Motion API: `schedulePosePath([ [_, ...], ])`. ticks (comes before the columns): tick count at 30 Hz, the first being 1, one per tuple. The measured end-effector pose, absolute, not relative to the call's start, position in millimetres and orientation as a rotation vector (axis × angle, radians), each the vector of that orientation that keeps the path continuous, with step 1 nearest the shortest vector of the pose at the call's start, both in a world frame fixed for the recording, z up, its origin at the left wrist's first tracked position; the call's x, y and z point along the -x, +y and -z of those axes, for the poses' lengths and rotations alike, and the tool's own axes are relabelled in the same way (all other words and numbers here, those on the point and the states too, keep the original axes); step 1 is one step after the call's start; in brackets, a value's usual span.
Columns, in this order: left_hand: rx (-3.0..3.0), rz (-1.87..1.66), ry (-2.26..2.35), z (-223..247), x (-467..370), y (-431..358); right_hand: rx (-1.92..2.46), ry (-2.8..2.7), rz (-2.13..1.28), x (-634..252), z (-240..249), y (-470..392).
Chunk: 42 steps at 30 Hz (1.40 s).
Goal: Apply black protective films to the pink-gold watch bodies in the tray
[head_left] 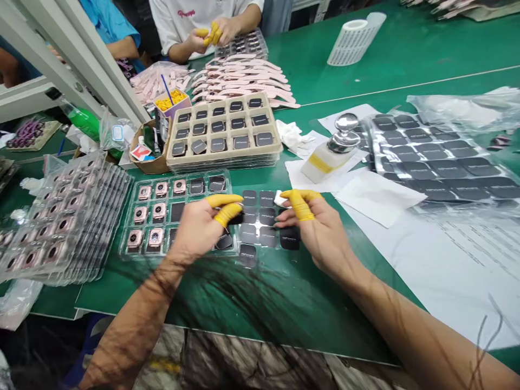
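Observation:
My left hand (pixel 201 222) wears yellow finger cots on thumb and forefinger and pinches a watch case (pixel 236 218), whose dark face shows. Beneath it lies a clear plastic tray (pixel 124 238) of watch cases, some with pink backs up, others dark. My right hand (pixel 314 222), also in yellow cots, has its fingers closed on a small white cloth (pixel 279 199), partly hidden. Between and below both hands, a clear sheet of square black films (pixel 268 236) lies flat on the green table (pixel 260 303).
Stacked trays of pink watch cases (pixel 63 225) stand at left. A beige tray (pixel 173 160) of black squares sits behind, near pink straps (pixel 244 81). At right are a pump bottle (pixel 325 162), white papers (pixel 447 260) and more film sheets (pixel 439 168). Across the table, a co-worker's hands (pixel 211 35) wear yellow cots.

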<state>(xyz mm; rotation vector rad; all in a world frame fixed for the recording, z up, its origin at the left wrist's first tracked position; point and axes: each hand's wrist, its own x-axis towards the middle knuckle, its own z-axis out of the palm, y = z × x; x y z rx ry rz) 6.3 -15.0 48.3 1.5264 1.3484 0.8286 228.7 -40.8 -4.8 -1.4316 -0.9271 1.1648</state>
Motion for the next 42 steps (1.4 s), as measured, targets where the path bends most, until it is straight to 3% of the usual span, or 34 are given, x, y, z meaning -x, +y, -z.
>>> schedulePosePath([
  [3,-1.63,-0.931,1.66,-51,55,1,1.469,-0.938,-1.18,-235,1,-36],
  [6,-1.74,-0.752,1.87,-40,101,6,1.51,-1.049,-1.13,-237,-5,-36],
  [12,-2.26,-0.538,2.069,-34,103,19,1.533,-1.149,-1.078,-233,-9,-36],
  [16,-2.669,0.153,1.667,-54,105,68,1.563,-1.178,-1.091,-234,-7,-35],
  [19,-2.716,0.307,1.432,-64,112,100,1.531,-1.193,-1.107,-234,-7,-34],
  [25,-2.669,-0.005,1.588,-67,96,85,1.429,-1.211,-1.109,-233,-6,-37],
  [27,-2.586,-0.282,1.672,-63,70,61,1.363,-1.269,-1.025,-232,-7,-39],
  [28,-2.375,-0.603,1.647,-60,52,47,1.317,-1.315,-0.95,-233,-7,-39],
  [30,-1.878,-0.884,1.357,-52,15,19,1.212,-1.436,-0.775,-233,-9,-41],
  [35,-1.152,-0.813,0.985,-33,-45,-22,1.032,-1.619,-0.734,-234,-11,-42],
  [42,-1.216,-0.704,1.066,-31,-34,-31,1.153,-1.584,-0.817,-226,-4,-46],
])
